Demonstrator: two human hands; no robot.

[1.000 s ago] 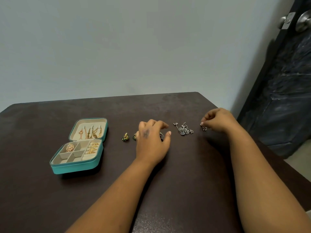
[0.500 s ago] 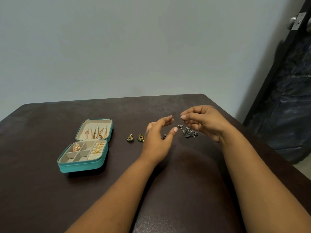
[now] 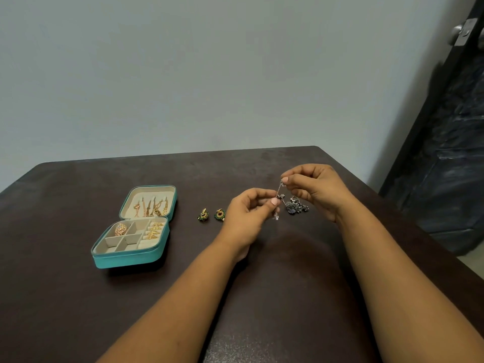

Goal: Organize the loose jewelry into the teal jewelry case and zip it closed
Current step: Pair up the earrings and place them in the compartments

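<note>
The teal jewelry case (image 3: 125,259) lies open at the left of the dark table (image 3: 78,310), gold pieces hanging in its lid and gold rings in its tray. Two green-and-gold earrings (image 3: 211,215) lie right of the case. A thin silver chain piece (image 3: 279,193) is lifted just above the table; my right hand (image 3: 317,189) pinches its top end and my left hand (image 3: 248,218) pinches it lower down. A cluster of dark silver jewelry (image 3: 297,205) lies on the table under my right hand.
The table's far edge meets a pale wall. A dark door (image 3: 455,153) with a metal knob stands at the right, past the table's right edge.
My right hand has carried the silver chain piece in from the right and raised it. My left hand has lifted off the table and taken hold of the chain's lower part.
</note>
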